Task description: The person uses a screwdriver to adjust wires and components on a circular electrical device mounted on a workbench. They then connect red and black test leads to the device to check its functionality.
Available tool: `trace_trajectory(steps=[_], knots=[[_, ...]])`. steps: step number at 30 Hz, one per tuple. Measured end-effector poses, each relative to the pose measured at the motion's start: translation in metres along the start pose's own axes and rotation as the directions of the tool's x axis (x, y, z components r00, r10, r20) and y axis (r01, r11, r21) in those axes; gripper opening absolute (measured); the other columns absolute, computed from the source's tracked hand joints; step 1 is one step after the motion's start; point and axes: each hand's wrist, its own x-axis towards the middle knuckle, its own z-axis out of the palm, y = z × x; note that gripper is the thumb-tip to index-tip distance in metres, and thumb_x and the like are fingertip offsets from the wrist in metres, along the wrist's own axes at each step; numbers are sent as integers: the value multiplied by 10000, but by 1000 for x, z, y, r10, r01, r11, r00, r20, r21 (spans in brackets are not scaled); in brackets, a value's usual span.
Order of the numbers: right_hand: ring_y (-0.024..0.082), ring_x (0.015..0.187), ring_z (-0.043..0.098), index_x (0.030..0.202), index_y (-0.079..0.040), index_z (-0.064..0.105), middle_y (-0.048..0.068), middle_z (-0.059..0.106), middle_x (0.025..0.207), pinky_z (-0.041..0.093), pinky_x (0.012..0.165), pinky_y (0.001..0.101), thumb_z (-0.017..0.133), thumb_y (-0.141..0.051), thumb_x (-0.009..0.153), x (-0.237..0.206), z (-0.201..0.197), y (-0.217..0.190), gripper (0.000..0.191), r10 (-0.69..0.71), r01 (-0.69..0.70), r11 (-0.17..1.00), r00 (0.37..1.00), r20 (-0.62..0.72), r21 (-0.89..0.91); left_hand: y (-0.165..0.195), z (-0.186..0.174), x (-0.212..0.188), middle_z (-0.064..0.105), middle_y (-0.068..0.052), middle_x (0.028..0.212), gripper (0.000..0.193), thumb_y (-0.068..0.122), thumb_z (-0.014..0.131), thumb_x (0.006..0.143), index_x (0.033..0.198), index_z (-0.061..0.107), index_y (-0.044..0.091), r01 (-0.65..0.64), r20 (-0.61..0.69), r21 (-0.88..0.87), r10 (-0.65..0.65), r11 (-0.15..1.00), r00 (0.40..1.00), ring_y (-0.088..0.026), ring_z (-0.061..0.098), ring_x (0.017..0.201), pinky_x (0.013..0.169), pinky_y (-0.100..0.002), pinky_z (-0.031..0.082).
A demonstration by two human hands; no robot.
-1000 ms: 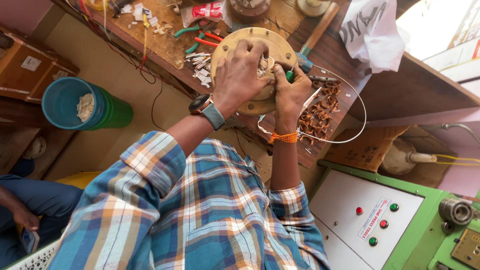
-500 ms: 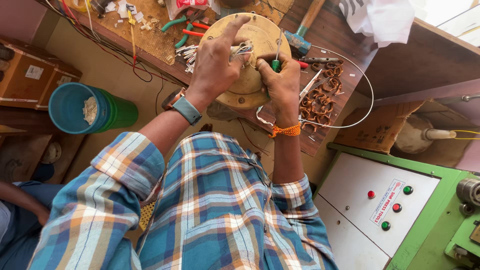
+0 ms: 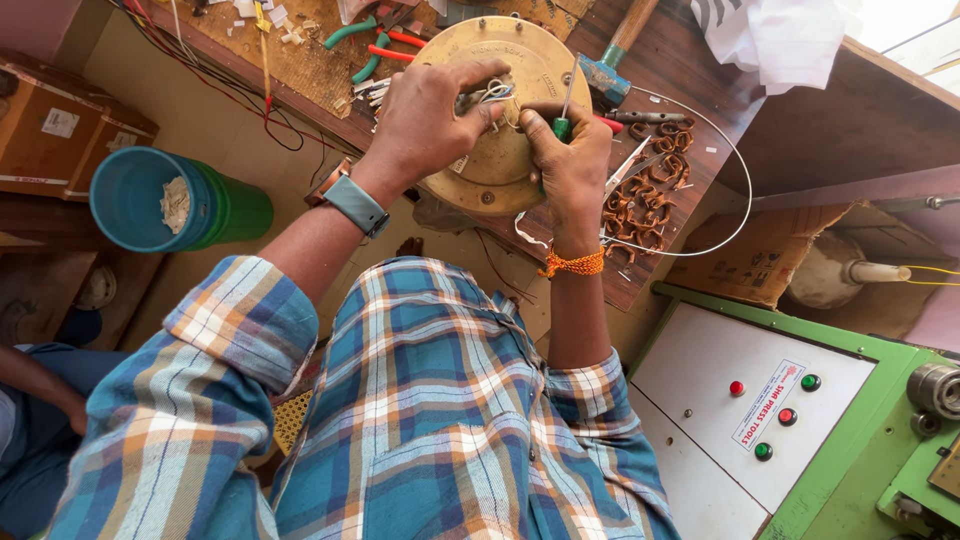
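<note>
**A crowded workshop corner around you**

You stand at a dark wooden surface [image 3: 700, 60] strewn with tools. Below, the tan floor [image 3: 150, 110] carries a blue-and-green bucket [image 3: 175, 205] and brown wooden boxes [image 3: 60, 125]. At your right a green machine cabinet [image 3: 800, 400] shows coloured buttons. Bright daylight enters at top right.

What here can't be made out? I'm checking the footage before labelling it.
Head view:
- Screwdriver tip: too thin to see where it touches the round brass disc.
- White wires: ends hidden under left hand.
- Right hand palm: turned away.
- Hammer: cut off by top edge.
</note>
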Motion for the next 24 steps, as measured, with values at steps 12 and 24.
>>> trace_trajectory(steps=[12,24], knots=[[29,495,500,1034,39,765,-9,667,725,382,435,193,758,-71,944,-1,3,-4,142,-8,8,1000,1000,-7,-28,1,-1,-1,767,-151,1059,387,299,793,900,1257,747,157,-17,-10,68,18,998,1000,-346,739,904,799,-442,585],[15,514,484,1035,35,768,-33,624,697,384,422,193,762,-79,938,4,3,-3,150,15,-15,1000,1000,9,-1,-5,1,-3,747,-195,1035,388,271,780,918,1281,732,142,-13,16,40,12,999,1000,-382,695,985,877,-484,539]])
